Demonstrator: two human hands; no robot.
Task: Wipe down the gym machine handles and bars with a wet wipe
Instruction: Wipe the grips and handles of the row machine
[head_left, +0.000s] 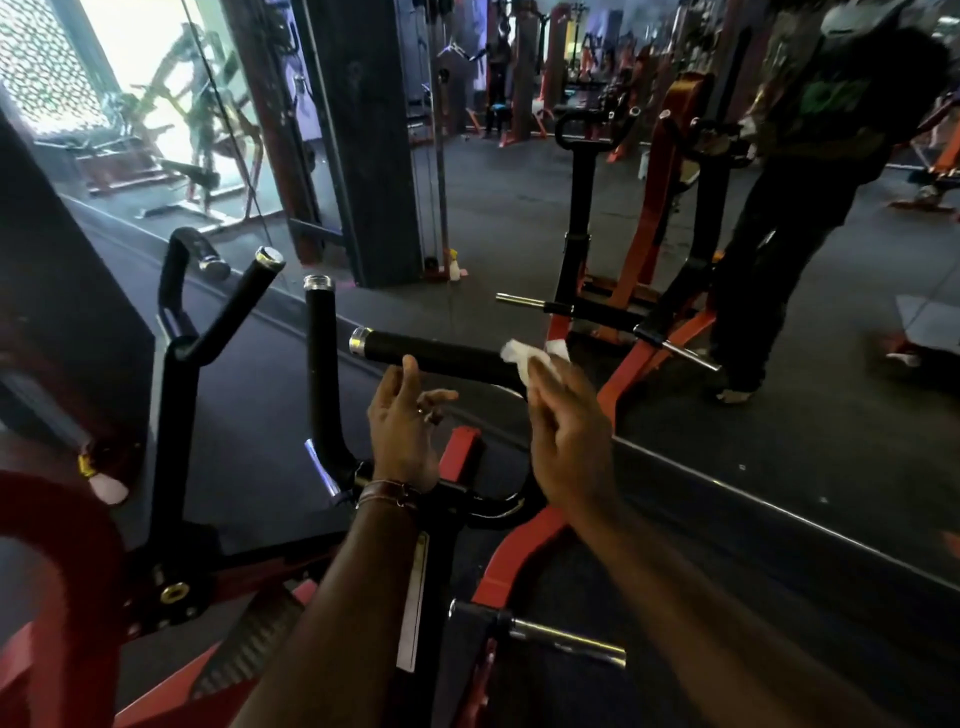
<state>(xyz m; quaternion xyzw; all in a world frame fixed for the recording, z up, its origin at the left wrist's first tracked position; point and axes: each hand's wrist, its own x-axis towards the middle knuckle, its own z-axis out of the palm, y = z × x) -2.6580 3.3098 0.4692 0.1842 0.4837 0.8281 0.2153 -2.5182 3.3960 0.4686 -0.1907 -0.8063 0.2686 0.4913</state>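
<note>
Horizontal handle (441, 356), black grip, long axis running left-right, chrome cap at left end, bending down at right. Right hand (566, 441) nearer, at the handle's right end, fingers curled, pressing wet wipe (524, 358) onto the grip. Left hand (400, 431) just below mid-handle, fingers loose and apart, gripping nothing, thumb tip near underside. Likely next: slide wipe leftward toward cap. Upright handle (321, 364) left, unwiped as far as visible. Mirror (675, 260) behind; dark rubber gym floor.

Dark rubber floor (519, 208), large wall mirror (675, 260), bright latticed window (47, 67), dark pillar (363, 130)
</note>
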